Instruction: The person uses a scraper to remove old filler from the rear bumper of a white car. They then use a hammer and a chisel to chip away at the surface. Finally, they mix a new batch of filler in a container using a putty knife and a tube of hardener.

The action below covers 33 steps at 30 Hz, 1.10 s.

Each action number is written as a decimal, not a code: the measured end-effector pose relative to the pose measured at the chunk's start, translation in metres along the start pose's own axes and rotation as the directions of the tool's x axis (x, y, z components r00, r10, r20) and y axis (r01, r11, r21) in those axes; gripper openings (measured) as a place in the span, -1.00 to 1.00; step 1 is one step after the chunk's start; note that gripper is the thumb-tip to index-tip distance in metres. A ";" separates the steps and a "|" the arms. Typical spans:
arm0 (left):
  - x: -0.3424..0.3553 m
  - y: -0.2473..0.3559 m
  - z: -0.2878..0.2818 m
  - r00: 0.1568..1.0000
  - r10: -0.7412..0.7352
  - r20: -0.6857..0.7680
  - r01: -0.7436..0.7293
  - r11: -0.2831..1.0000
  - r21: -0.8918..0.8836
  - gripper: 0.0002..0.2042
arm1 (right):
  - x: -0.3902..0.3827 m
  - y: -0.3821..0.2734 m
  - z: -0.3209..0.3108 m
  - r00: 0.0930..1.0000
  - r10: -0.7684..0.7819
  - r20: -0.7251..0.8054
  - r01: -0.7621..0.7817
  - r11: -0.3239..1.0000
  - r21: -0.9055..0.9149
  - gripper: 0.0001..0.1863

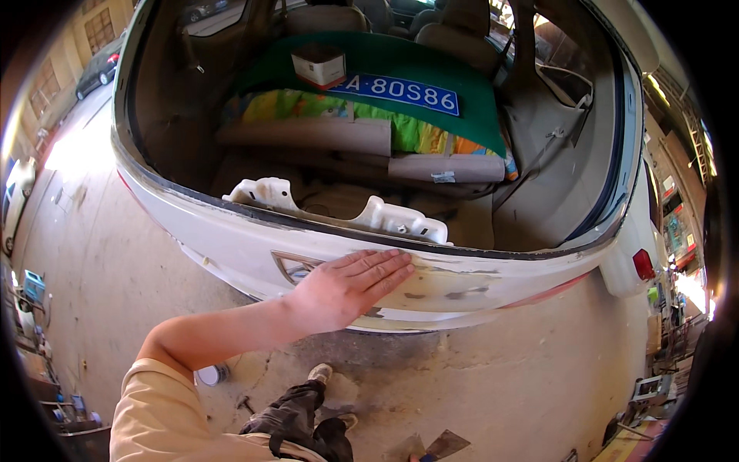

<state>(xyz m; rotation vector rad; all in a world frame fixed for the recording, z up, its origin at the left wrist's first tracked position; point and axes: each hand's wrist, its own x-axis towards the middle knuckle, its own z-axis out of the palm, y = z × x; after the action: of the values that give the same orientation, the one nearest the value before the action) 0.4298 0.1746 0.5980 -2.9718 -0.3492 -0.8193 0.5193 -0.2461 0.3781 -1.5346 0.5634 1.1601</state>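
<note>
Resting on the white panel (242, 240) with the left hand (350, 290), open and flat
Right under the left fingers, long way running left to right; farther from the right hand (414, 458), barely seen low down by a scraper (448, 444), so cannot tell if gripping; near a dark edge (493, 252) just past the fingertips, with a badge (295, 264) to the left, and open room over the yellowish patch (454, 283) to the right

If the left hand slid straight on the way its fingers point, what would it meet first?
Probably the thin black strip along the top edge of the white car panel, ahead of the left hand, though depth is unclear.
</note>
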 end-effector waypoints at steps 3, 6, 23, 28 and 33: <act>-0.012 -0.007 -0.007 1.000 -0.018 -0.024 0.018 1.000 -0.010 -0.47 | -0.006 -0.001 -0.003 1.000 0.003 -0.014 -0.003 1.000 -0.017 -0.68; -0.023 -0.012 -0.015 0.998 -0.032 -0.059 0.033 0.999 0.029 -0.49 | -0.013 -0.005 -0.007 1.000 0.001 -0.017 -0.001 0.999 -0.033 -0.68; -0.156 0.118 -0.122 0.756 -0.625 0.197 -0.393 -0.673 -0.627 -0.40 | -0.070 -0.024 -0.090 0.998 -0.034 -0.049 0.017 0.949 -0.314 -0.69; -0.207 0.148 -0.134 0.752 -0.640 0.158 -0.440 -0.666 -0.602 -0.38 | -0.041 -0.025 -0.117 0.999 -0.028 -0.043 0.012 0.944 -0.330 -0.68; -0.337 0.155 -0.021 0.551 -0.715 0.430 0.049 -0.486 -0.872 -0.41 | -0.021 -0.004 -0.105 0.999 0.024 0.029 -0.010 0.913 -0.407 -0.71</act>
<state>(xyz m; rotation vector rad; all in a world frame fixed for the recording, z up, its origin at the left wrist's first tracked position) 0.1724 -0.0473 0.4474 -2.8669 -2.0668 -3.5238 0.5531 -0.3471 0.3923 -1.8604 0.3224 1.3756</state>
